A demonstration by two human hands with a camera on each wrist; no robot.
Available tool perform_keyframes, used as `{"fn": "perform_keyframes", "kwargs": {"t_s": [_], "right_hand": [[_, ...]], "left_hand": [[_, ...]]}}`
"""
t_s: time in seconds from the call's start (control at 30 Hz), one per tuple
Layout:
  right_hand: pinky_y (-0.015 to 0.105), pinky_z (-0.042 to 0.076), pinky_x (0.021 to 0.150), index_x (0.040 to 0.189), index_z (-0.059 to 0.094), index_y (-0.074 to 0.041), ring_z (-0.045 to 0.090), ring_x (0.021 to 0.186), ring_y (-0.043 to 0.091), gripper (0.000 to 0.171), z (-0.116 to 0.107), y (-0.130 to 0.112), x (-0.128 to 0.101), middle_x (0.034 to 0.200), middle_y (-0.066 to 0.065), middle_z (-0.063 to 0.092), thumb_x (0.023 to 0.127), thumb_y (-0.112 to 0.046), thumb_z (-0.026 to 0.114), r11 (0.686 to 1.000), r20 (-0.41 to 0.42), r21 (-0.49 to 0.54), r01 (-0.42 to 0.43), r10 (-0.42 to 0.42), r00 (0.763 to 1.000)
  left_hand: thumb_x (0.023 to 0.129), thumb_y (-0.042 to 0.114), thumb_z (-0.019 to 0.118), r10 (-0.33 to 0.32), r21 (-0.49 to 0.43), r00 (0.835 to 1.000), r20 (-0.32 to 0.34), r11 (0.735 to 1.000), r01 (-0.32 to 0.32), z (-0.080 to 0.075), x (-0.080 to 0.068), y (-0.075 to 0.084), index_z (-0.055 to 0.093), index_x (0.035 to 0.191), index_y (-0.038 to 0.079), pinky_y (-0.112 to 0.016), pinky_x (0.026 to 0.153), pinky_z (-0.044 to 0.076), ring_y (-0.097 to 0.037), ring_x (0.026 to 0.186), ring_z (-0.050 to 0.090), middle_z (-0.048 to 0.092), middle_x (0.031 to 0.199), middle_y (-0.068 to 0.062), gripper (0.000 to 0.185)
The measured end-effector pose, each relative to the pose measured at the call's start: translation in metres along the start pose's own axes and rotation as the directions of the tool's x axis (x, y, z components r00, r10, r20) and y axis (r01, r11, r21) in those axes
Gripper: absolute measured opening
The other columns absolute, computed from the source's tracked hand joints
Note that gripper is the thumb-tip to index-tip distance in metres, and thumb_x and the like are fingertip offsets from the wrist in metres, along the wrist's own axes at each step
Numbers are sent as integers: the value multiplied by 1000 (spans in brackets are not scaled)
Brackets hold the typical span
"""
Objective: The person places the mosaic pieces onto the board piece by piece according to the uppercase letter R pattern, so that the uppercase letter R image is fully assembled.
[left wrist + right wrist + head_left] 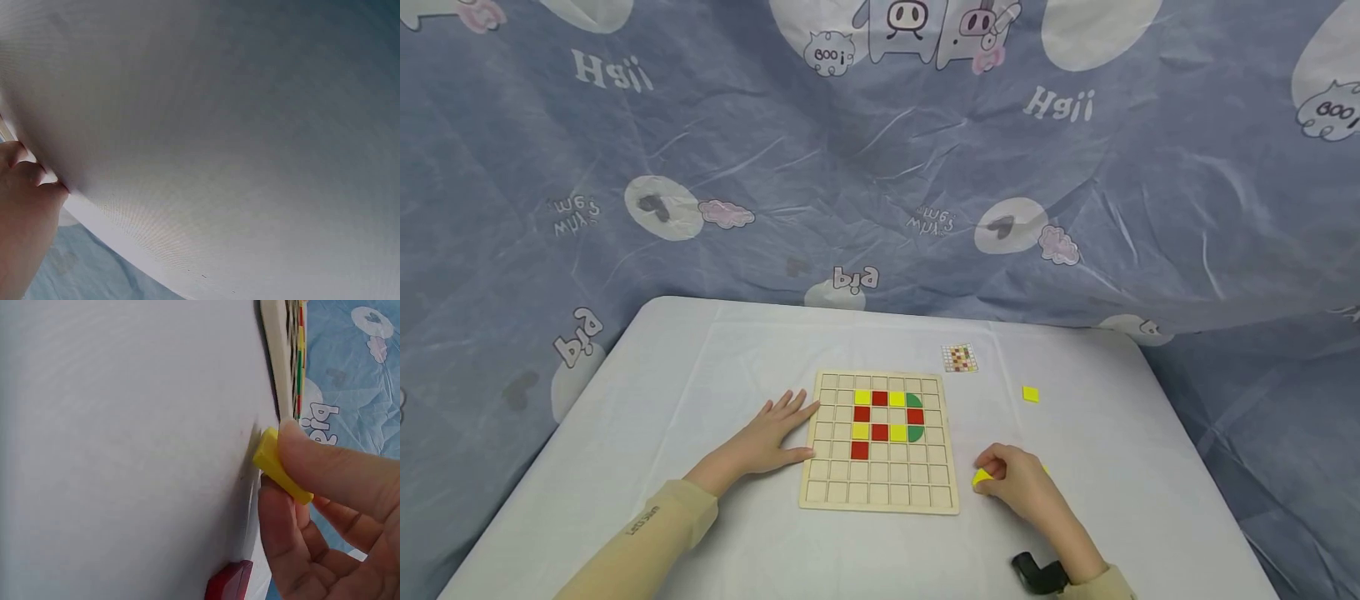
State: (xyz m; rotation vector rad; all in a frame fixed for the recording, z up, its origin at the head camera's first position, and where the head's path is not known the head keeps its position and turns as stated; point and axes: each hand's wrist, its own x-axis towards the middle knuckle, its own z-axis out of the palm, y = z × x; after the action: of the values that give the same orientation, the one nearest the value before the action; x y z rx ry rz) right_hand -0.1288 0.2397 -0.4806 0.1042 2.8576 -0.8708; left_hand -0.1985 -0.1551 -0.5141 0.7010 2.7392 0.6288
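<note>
On the white table lies a wooden grid board (887, 492) with red, yellow and green tiles set in its upper middle cells. My left hand (767, 437), fingers spread, touches the board's left edge; in the left wrist view only part of that hand (28, 206) shows. To the right of the board, my right hand (1018, 483) pinches a yellow tile (272, 456) between thumb and fingers. A red tile (229, 581) lies on the table under this hand in the right wrist view. Another yellow bit peeks out behind the hand in the head view.
A small pattern card (960, 358) lies beyond the board's top right corner. Farther right is a loose yellow tile (1031, 394). A black device (1039, 575) is at the right wrist. Behind the table hangs a blue printed cloth (865, 167).
</note>
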Motion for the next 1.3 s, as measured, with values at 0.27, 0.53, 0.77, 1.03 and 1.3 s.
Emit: {"fn": "perform_keyframes", "kwargs": {"t_s": [0.27,0.53,0.77,1.03,1.3], "right_hand": [[18,49,62,89,71,-11,58,71,8,23,9,-14,5,80,-4,67,72,-7,86,985,-82,169,36,-23,996],[18,51,62,86,72,-14,59,70,8,19,31,-51,9,76,-5,67,74,-9,85,956,-50,267,119,-110,993],[17,52,63,91,73,-13,60,72,10,19,57,-76,11,81,-4,68,77,-14,84,918,16,341,200,-218,976],[17,54,66,92,74,-14,63,73,4,14,77,-93,14,86,-4,71,80,-11,81,897,34,347,273,-303,952],[17,52,64,90,75,-12,58,70,4,9,80,-104,15,84,-5,68,82,-9,79,906,54,276,320,-347,936]], "left_hand": [[89,53,65,-9,3,1000,3,1000,9,0,0,0,32,155,18,-61,121,11,-41,152,11,20,163,-16,82],[90,53,65,-7,6,1000,5,1000,7,1,-1,-1,31,156,18,-62,121,10,-41,152,11,20,164,-16,82],[89,55,65,-13,7,1000,0,1000,13,4,0,-1,32,156,19,-61,121,10,-40,152,11,20,164,-15,82],[89,55,65,-29,11,1000,2,1000,29,3,2,-1,32,156,20,-61,121,10,-40,152,10,20,164,-15,83],[88,55,65,-34,10,999,17,999,34,2,1,0,30,156,21,-60,122,10,-39,153,10,18,164,-13,84]]}}
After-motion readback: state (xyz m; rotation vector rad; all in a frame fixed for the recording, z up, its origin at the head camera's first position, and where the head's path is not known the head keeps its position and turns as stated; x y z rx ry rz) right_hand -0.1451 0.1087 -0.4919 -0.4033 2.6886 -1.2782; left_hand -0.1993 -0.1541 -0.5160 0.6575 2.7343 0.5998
